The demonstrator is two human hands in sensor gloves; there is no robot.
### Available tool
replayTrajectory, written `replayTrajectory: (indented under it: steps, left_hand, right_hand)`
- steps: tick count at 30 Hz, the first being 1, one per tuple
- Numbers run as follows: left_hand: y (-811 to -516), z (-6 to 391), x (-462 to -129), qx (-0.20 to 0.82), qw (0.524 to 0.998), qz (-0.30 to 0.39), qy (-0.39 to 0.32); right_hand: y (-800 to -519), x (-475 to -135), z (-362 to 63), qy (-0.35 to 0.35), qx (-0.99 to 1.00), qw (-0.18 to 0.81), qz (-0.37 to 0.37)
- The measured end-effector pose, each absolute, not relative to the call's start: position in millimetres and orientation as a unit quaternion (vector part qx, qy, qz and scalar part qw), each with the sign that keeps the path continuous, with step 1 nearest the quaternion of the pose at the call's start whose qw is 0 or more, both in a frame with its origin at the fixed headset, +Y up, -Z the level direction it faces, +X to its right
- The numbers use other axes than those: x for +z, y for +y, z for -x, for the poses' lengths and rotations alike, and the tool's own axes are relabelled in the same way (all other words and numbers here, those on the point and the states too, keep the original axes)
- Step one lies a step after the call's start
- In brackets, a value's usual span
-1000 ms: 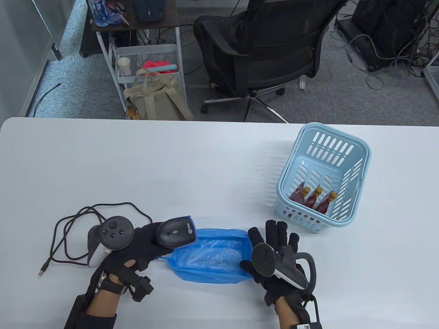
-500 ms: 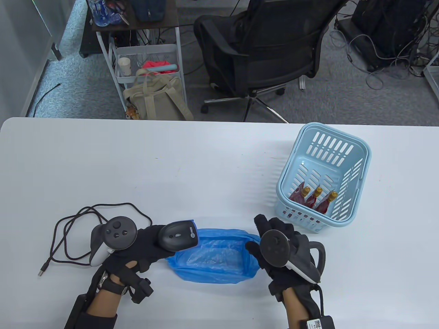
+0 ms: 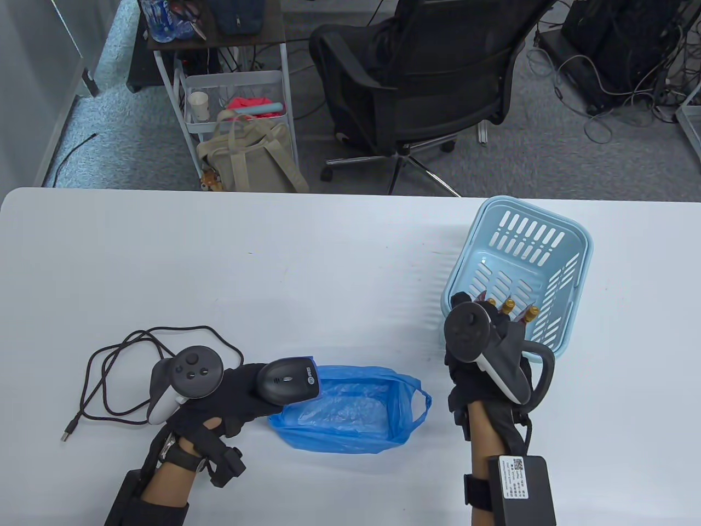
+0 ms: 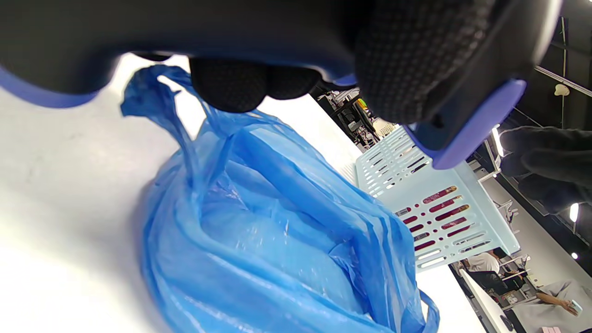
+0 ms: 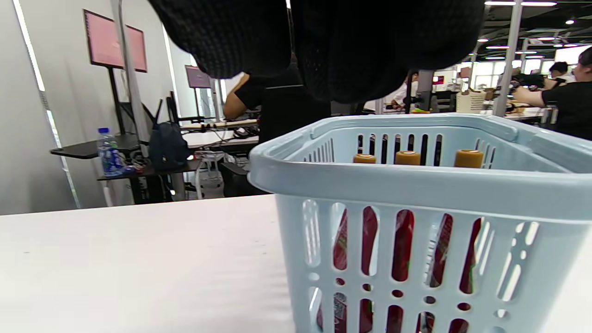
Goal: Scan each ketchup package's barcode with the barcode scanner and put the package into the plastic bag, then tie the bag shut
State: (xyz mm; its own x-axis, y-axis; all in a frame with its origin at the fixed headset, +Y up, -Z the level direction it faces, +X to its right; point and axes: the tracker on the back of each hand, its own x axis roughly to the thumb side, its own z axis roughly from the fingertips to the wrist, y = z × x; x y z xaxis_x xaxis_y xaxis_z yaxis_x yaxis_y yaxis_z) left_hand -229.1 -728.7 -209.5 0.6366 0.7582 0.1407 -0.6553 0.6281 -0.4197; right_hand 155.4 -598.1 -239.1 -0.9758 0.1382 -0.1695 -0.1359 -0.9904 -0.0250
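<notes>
Our left hand (image 3: pixel 219 389) grips the scanner (image 3: pixel 288 379) over the bag (image 3: pixel 350 411); our right hand (image 3: pixel 482 339) hovers at the basket (image 3: pixel 569 246) rim, its fingers hidden, grip unclear.

Left hand (image 3: pixel 230 392) sits low at the near left, palm down, fingers wrapped around the scanner (image 3: pixel 288 379), wrist strapped, forearm running in from the bottom edge. Right hand (image 3: pixel 482 350) is stretched forward on a straight forearm, tracker on its back; its fingers are hidden beneath it, perhaps loosely extended
</notes>
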Motion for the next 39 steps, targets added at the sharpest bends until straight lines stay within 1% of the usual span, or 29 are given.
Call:
replayTrajectory:
  steps: [6, 11, 15, 17, 25, 32, 36, 39]
  left_hand:
    - [-728.4, 229.6, -210.1, 0.402, 0.887, 0.169, -0.151]
    - [-729.5, 227.5, -210.1, 0.401, 0.888, 0.168, -0.15]
    - [-729.7, 228.7, -210.1, 0.4, 0.889, 0.165, -0.149]
    - [-729.6, 229.8, -210.3, 0.404, 0.888, 0.163, -0.147]
    - [-729.7, 230.1, -210.9, 0.402, 0.889, 0.165, -0.145]
    - [-729.7, 230.4, -210.8, 0.399, 0.891, 0.162, -0.143]
    - [-729.6, 231.1, -211.2, 0.4, 0.891, 0.159, -0.142]
    - [-730.6, 231.7, -212.0, 0.402, 0.891, 0.158, -0.138]
  right_hand:
    - [-608.3, -257.5, -168.2, 0.004, 0.987, 0.074, 0.146]
    - [-621.4, -269.9, -175.6, 0.026, 0.982, 0.08, 0.17]
    - [-629.2, -278.7, -178.0, 0.049, 0.979, 0.063, 0.189]
    - [-632.5, -281.6, -177.9, 0.061, 0.977, 0.065, 0.193]
    - [-635.9, -289.7, -175.7, 0.07, 0.976, 0.031, 0.202]
    - [-636.4, -295.1, -170.8, 0.062, 0.977, 0.013, 0.201]
    - [-636.9, -297.7, -165.4, 0.035, 0.98, -0.017, 0.195]
    - [-638.2, -301.5, -163.5, 0.043, 0.979, -0.03, 0.195]
